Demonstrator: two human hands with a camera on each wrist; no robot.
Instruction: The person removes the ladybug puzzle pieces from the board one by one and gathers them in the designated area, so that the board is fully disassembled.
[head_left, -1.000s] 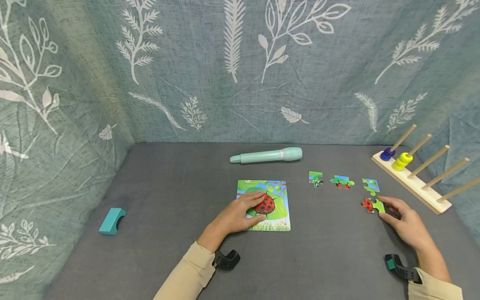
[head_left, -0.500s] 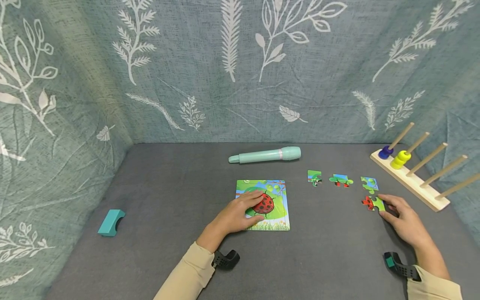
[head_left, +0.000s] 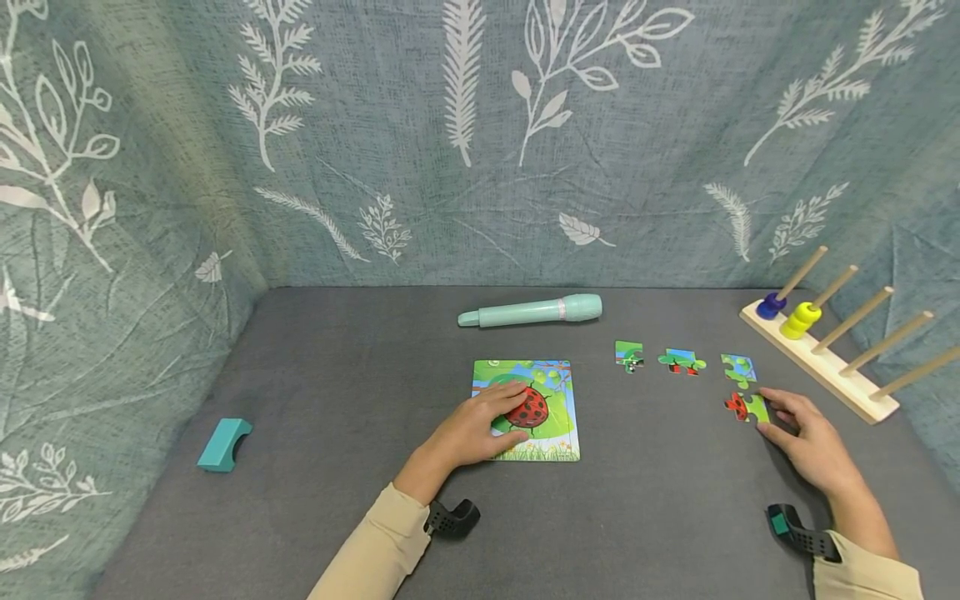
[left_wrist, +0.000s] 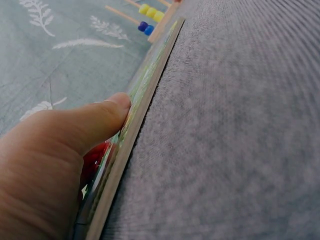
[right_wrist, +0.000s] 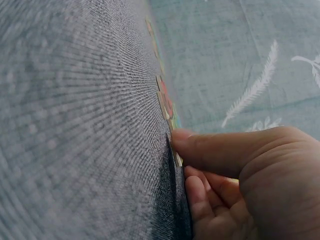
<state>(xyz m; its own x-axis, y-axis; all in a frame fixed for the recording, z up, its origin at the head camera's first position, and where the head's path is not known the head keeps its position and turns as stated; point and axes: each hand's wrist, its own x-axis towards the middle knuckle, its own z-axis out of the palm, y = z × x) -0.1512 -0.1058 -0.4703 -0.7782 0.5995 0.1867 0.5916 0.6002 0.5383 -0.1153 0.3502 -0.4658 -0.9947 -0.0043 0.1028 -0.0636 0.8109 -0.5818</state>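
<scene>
My left hand point(head_left: 474, 423) rests flat on a square ladybird puzzle board point(head_left: 561, 433), its fingertips over the red ladybird. In the left wrist view the thumb lies along the upper face of the board point(left_wrist: 137, 132) near its thick edge. At the right, my right hand point(head_left: 816, 446) pinches a red and green puzzle piece point(head_left: 752, 407) by its right side, between thumb and forefinger. From the right wrist the thumb point(right_wrist: 210, 150) shows at the edge of that piece, low over the cloth; the forefinger is mostly hidden.
Several more pieces lie in a row: a corner piece point(head_left: 629, 353), a middle piece point(head_left: 682, 362) and a blue-green piece point(head_left: 740, 368). A pegged bead stand point(head_left: 840, 373) is at far right. Behind the board lies a toy microphone point(head_left: 531, 311); a teal block point(head_left: 219, 446) sits left.
The head view shifts slightly. Both hands hold nearly the same places, the left on the board and the right at the red and green piece.
</scene>
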